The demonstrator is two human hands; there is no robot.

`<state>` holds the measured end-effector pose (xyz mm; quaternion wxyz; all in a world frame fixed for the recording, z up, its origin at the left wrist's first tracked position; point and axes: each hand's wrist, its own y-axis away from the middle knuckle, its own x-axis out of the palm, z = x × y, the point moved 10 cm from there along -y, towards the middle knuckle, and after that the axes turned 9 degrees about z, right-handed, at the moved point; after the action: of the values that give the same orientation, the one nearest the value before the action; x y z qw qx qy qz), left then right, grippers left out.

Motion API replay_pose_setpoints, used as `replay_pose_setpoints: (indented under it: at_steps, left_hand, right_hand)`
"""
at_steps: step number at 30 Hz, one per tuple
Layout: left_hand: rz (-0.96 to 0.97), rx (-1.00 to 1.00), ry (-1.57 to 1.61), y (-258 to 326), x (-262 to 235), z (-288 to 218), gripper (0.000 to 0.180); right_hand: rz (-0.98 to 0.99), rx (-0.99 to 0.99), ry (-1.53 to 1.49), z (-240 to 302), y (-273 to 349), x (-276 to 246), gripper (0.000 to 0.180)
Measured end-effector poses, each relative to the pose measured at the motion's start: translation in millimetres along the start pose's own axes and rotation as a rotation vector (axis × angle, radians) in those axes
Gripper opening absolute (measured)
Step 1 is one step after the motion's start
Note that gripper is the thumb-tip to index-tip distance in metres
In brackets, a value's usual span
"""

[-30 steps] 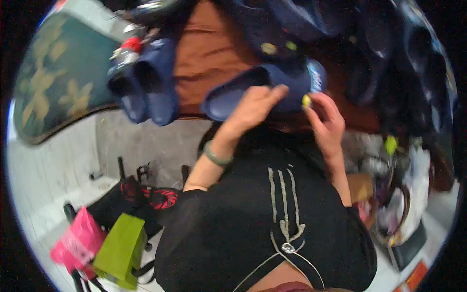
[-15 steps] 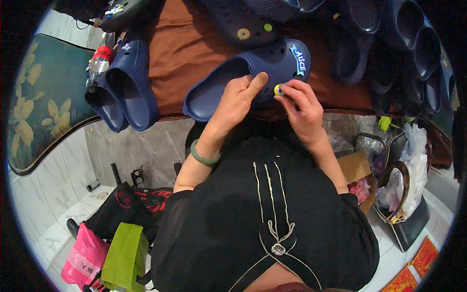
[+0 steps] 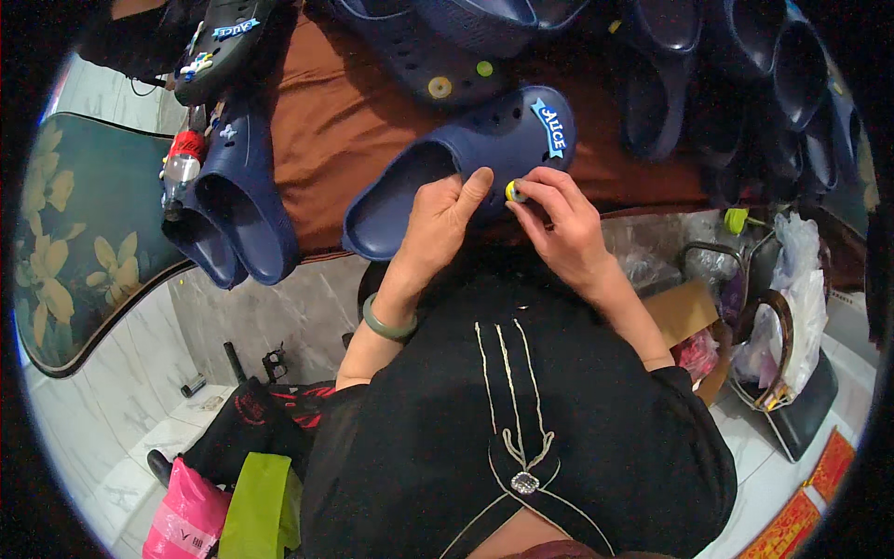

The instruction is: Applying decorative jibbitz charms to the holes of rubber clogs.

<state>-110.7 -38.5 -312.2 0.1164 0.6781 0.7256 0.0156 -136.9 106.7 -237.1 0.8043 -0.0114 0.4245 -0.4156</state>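
A navy clog [image 3: 480,140] lies tilted at the near edge of the table, its toe pointing to the upper right. My left hand [image 3: 436,219] grips its upper, with the fingers inside the opening and the thumb on top. Across the toe sits a light-blue ribbon-shaped charm [image 3: 549,129] with white lettering. Between the thumb and fingertips of my right hand [image 3: 564,222] is a small yellow round shoe charm [image 3: 513,191], close to the clog's near side. My right fingers partly cover this charm.
More navy clogs [image 3: 661,102] crowd the right of the brown cloth [image 3: 321,121]. Behind my work lies a clog [image 3: 400,56] with round charms. At left stand a clear bottle [image 3: 183,168], another pair of clogs [image 3: 244,210] and a dark clog [image 3: 219,56] with charms.
The whole view has shifted a little, so the hands and clog appear slightly further left and lower. Both hands keep their holds. The yellow charm has turned slightly in my right fingers.
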Motion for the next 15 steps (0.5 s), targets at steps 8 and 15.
replay_pose_setpoints:
  at_steps: [8, 15]
  left_hand:
    - [-0.031, -0.024, 0.024, -5, -3, -2, 0.063]
    - [-0.068, 0.009, 0.040, -4, -6, -3, 0.062]
  right_hand:
    - [-0.089, 0.140, -0.020, -31, 15, -23, 0.028]
    - [-0.076, -0.118, -0.015, 8, 2, -2, 0.031]
